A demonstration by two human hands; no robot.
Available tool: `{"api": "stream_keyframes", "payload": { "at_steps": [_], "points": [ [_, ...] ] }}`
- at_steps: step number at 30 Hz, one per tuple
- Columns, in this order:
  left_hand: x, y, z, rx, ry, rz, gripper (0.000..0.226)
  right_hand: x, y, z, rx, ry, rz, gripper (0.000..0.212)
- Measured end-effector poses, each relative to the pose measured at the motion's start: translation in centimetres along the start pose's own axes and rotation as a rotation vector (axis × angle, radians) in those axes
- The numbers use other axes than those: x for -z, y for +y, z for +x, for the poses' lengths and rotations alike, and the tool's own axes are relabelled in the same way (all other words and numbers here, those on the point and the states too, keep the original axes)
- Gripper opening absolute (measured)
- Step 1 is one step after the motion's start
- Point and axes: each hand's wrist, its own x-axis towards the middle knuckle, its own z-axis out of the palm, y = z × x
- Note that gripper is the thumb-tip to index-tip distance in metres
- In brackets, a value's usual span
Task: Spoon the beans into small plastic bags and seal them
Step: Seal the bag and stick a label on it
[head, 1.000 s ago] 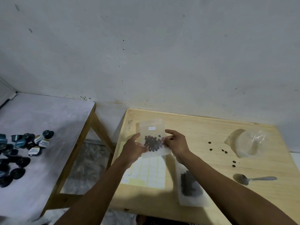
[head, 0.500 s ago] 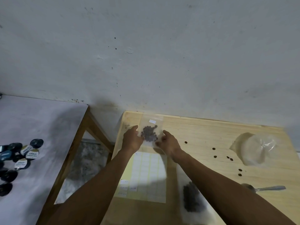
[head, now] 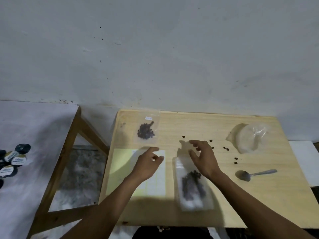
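Both your hands are free, fingers loosely apart: left hand over the label sheet, right hand just above the big bean bag. One filled small bag lies beyond the sheet. Fetch an empty bag before taking the spoon.

small bag released at table's far edge; both hands withdrawn, seemingly empty.

One head-worn camera looks forward and down (wide-angle) over the wooden table against a wall.
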Motion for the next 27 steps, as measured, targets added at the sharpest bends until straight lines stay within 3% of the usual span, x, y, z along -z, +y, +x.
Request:
{"api": "stream_keyframes", "payload": {
  "at_steps": [3,8,13,15,19,22,24,27],
  "points": [
    [-3.0,0.1,-1.0,0.019,-0.099,0.059,0.05,1.3,2.7,-1.9,-0.111,-0.007,-0.072,0.039],
    [-6.5,0.3,-2.5,0.101,-0.128,0.045,0.059,1.7,4.3,-4.6,-0.247,-0.082,-0.102,0.043],
    [-8.3,0.6,-3.9,0.067,-0.088,0.019,0.024,0.5,4.4,-6.5,-0.259,-0.071,-0.063,0.043],
    [-8.7,0.9,-4.3,0.032,-0.06,0.032,0.021,0.2,4.0,-7.1,-0.267,-0.037,-0.03,0.046],
    [-8.7,1.5,-4.8,0.008,0.074,-0.004,0.012,0.2,3.0,-8.0,-0.364,0.05,0.256,0.043],
    [-8.2,1.2,-4.8,0.025,0.125,-0.058,0.003,0.4,1.8,-8.2,-0.419,0.068,0.443,0.022],
    [-7.5,0.8,-4.9,-0.009,0.114,-0.125,0.01,0.5,0.9,-8.2,-0.396,0.075,0.531,0.01],
    [-5.8,0.2,-5.6,-0.055,0.104,-0.258,0.014,0.4,-0.9,-7.7,-0.341,0.041,0.582,0.011]
  ]
}}
